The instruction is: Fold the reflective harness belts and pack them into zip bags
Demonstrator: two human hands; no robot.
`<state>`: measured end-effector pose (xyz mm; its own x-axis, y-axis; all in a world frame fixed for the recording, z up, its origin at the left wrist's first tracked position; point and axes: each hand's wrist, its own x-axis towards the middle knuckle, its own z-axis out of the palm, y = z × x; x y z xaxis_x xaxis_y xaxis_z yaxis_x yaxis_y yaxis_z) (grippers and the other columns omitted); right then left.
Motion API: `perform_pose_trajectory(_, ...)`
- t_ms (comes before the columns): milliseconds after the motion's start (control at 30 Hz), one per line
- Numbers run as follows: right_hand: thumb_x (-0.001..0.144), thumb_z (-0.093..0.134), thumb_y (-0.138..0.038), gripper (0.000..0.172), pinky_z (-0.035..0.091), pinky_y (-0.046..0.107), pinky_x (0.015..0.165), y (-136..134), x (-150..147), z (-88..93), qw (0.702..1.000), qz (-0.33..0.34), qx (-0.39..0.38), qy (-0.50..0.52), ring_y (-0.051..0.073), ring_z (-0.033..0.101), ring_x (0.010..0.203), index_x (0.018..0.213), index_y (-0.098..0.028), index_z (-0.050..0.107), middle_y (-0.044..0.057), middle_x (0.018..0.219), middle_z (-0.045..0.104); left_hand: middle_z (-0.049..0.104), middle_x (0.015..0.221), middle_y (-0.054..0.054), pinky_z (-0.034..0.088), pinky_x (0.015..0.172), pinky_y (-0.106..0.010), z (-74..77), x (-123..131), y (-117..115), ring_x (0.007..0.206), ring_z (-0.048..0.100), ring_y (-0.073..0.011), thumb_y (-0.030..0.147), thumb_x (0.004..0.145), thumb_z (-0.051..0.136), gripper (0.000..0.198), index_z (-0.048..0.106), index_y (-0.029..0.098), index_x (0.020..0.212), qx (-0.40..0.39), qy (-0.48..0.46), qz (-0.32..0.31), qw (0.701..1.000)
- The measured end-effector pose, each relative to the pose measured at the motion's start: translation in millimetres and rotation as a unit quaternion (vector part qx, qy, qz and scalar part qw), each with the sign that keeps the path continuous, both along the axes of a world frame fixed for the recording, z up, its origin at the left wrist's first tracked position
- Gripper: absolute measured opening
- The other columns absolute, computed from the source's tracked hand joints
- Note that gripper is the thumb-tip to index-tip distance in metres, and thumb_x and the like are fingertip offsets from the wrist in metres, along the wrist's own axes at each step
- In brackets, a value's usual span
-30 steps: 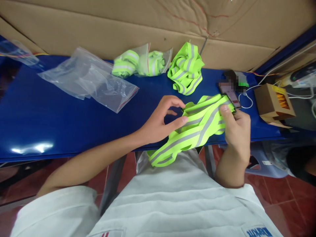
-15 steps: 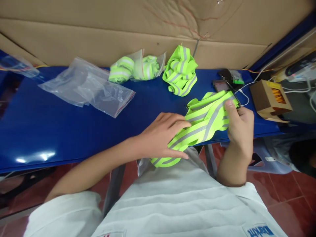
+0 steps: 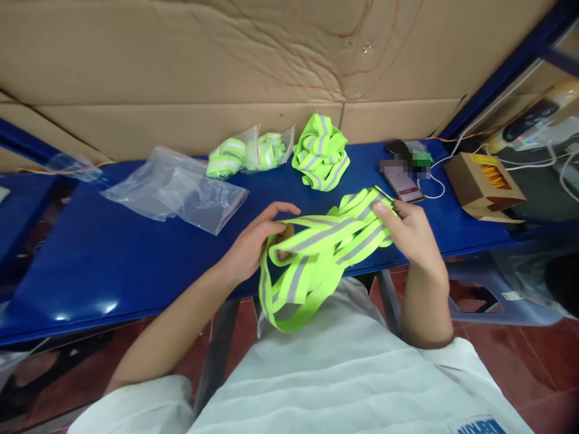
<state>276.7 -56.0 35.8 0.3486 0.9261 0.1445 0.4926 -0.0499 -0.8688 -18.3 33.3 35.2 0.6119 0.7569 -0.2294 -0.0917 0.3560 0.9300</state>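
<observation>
While the right hand (image 3: 416,235) pinches the black-edged end of a fluorescent reflective strap (image 3: 316,265) between thumb and fingers, the left hand (image 3: 253,244) is at the opposite end, its index finger extended and the others partly hidden among the loops; I cannot tell whether they grip. The strap spans both hands over the table's (image 3: 90,253) near edge, and that firm pinch probably stops its folds slipping apart. Another tangled strap (image 3: 321,154) and two bagged strap bundles (image 3: 271,150) lie farther back, perhaps to leave working room. Clear zip bags (image 3: 181,190) lie flat leftward, seemingly for easy reach.
</observation>
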Motion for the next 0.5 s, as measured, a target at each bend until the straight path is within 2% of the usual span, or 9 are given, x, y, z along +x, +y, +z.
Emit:
perform_pose_trajectory(33,0.092,0.066,-0.075,0.061,0.031,0.027,0.053,1,0,-1.2,1.000,0.007,-0.008,0.003,0.013,0.041,0.061,0.071,-0.018,0.063,0.000,0.064,0.050,0.064,0.072,0.004,0.037,0.044,-0.021,1.6,3,1,0.047,0.049,-0.0115,0.035,0.082,0.068,0.037,0.061,0.024,0.117,-0.013,0.016,0.017,1.000)
perform_pose_trajectory(100,0.093,0.065,-0.075,0.061,0.032,0.027,0.053,2,1,-3.8,1.000,0.008,-0.012,0.010,0.012,0.042,0.060,0.073,-0.018,0.065,0.000,0.064,0.051,0.068,0.081,0.003,0.041,0.046,-0.022,2.6,7,1,0.051,0.052,-0.0111,0.038,0.083,0.067,0.031,0.063,0.023,0.110,-0.013,0.050,0.029,0.998)
perform_pose_trajectory(167,0.092,0.066,-0.075,0.061,0.032,0.027,0.054,3,3,-6.1,1.000,-0.005,-0.008,0.014,0.013,0.043,0.061,0.073,-0.017,0.066,0.000,0.064,0.052,0.071,0.090,0.001,0.048,0.053,-0.021,0.5,8,1,0.062,0.060,-0.0129,0.040,0.084,0.069,0.029,0.066,0.022,0.107,-0.003,0.088,0.010,0.996)
perform_pose_trajectory(233,0.092,0.067,-0.075,0.060,0.033,0.027,0.054,4,5,-7.8,1.000,-0.013,-0.007,0.017,0.013,0.044,0.061,0.074,-0.017,0.066,0.001,0.064,0.053,0.071,0.090,0.001,0.051,0.058,-0.021,-3.0,6,1,0.071,0.065,-0.0151,0.042,0.086,0.071,0.031,0.067,0.023,0.110,0.003,0.109,-0.018,0.994)
perform_pose_trajectory(333,0.093,0.067,-0.074,0.060,0.034,0.027,0.054,5,7,-9.2,1.000,-0.002,-0.014,0.024,0.013,0.045,0.061,0.076,-0.016,0.069,0.001,0.065,0.056,0.066,0.075,0.003,0.047,0.053,-0.022,-6.7,3,3,0.060,0.061,-0.0154,0.044,0.089,0.070,0.034,0.066,0.024,0.115,-0.018,0.102,-0.059,0.993)
perform_pose_trajectory(400,0.093,0.066,-0.074,0.060,0.035,0.027,0.054,6,7,-9.7,1.000,0.004,-0.016,0.024,0.013,0.046,0.061,0.078,-0.016,0.069,0.001,0.065,0.057,0.062,0.068,0.003,0.043,0.050,-0.022,-7.7,2,4,0.055,0.056,-0.0143,0.044,0.089,0.068,0.032,0.066,0.022,0.111,-0.021,0.090,-0.061,0.994)
perform_pose_trajectory(500,0.092,0.066,-0.075,0.061,0.035,0.027,0.053,7,7,-9.9,0.999,-0.032,-0.003,0.007,0.013,0.046,0.061,0.076,-0.016,0.068,0.001,0.064,0.056,0.070,0.086,0.000,0.049,0.063,-0.022,-9.3,1,3,0.073,0.065,-0.0153,0.040,0.088,0.074,0.036,0.063,0.021,0.116,0.050,0.070,-0.048,0.995)
